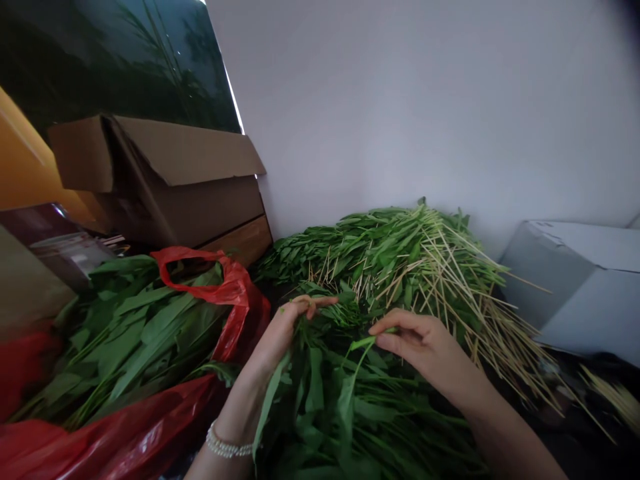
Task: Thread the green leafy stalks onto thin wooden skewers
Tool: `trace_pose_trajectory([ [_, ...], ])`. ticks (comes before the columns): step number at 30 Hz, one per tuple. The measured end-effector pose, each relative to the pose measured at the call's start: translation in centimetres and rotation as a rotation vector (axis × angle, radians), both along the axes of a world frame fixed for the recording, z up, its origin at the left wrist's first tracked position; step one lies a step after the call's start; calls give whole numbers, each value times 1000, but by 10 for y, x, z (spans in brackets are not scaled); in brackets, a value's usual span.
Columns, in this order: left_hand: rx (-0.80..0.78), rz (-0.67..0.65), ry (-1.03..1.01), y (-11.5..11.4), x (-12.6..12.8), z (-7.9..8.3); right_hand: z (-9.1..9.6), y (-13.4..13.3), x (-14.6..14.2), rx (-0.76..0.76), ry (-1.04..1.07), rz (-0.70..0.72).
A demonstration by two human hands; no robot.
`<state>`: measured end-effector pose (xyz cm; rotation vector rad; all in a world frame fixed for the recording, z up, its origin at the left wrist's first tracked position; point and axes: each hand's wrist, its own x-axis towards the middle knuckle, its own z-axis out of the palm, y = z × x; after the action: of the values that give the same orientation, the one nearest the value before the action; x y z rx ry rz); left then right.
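Observation:
My left hand (294, 317), a beaded bracelet on its wrist, is closed around some leafy greens (315, 380) that hang below it. Its index finger points to the right, and its grip is partly hidden. My right hand (413, 337) pinches a green leafy stem (363, 343) between thumb and fingertips, just right of the left hand. Under both hands lies a heap of long-leaved greens (395, 420). Behind them rises a pile of greens on thin wooden skewers (440, 260), their bare ends pointing right and toward me.
On my left, a red plastic bag (240, 300) holds more loose greens (145, 327). An open cardboard box (190, 200) stands behind it against the white wall (400, 100). A white box (590, 287) sits at the right, near more skewers (613, 397).

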<state>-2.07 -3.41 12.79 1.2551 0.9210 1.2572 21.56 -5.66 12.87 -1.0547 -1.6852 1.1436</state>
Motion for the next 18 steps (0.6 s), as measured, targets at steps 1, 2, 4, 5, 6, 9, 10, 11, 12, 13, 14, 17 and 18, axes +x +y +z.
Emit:
trace_pose_trajectory([
  [1,42,-14,58,-1,4,1,-1,0,-1,-3,-8,5],
  [2,75,-20,111,-3,7,2,-1,0,-2,-15,-15,11],
  [4,118,-52,202,-6,13,5,-1,-1,-3,-43,-29,28],
  [5,136,-79,243,-9,15,6,-1,-1,-3,-51,-34,33],
  [6,152,-112,284,-11,17,6,0,-2,-4,-51,-39,34],
  [9,161,-236,371,-16,21,2,-1,-3,-6,-17,-49,34],
  [10,139,-279,370,-17,22,0,-2,-3,-7,3,-46,35],
  [11,110,-317,357,-17,23,-2,-3,-3,-7,28,-42,34],
  [12,80,-346,338,-17,24,-4,-5,-3,-8,54,-45,29],
  [13,53,-367,324,-16,25,-5,-6,-2,-8,79,-55,19],
  [14,35,-384,323,-15,25,-6,-7,-2,-8,105,-73,8],
  [17,37,-427,420,-14,25,-7,-8,-1,-7,189,-185,-21],
  [18,60,-434,474,-14,25,-6,-7,-1,-8,219,-230,-26],
])
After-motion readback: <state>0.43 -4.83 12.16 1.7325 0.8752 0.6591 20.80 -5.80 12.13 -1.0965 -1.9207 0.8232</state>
